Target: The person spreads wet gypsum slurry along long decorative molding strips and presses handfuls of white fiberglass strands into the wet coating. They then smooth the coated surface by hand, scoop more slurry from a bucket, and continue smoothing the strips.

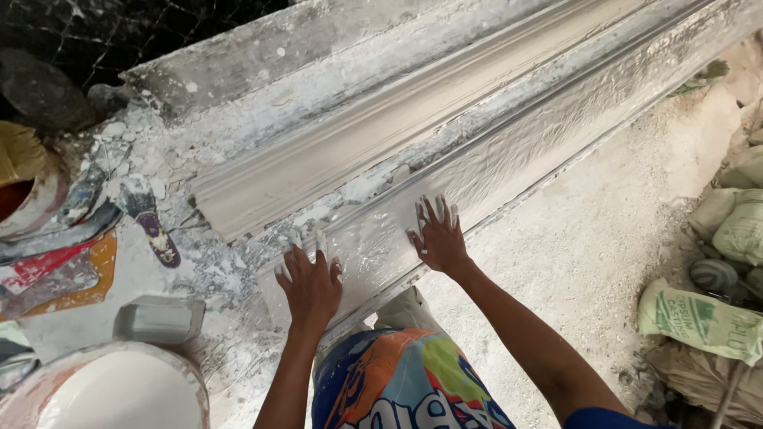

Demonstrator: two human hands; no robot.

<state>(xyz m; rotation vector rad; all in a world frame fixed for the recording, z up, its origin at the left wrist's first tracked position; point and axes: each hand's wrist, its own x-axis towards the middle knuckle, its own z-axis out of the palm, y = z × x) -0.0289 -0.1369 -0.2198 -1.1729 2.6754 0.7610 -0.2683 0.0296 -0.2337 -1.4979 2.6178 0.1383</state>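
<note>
Pressing flat on the plaster moulding (445, 171), left hand (310, 284) beside right hand (439, 238).

A pale green sack (701, 319) with darker green print lies on its side at the right edge, on the dusty floor (604, 238). Above it, along the same edge, more bulging sacks (735, 222) of grey-green woven cloth are heaped together, touching one another. At the far left a flattened printed sheet (56, 274) in red, orange and grey, smeared with white plaster, lies on the floor beside a white-filled bucket (111, 389)
</note>
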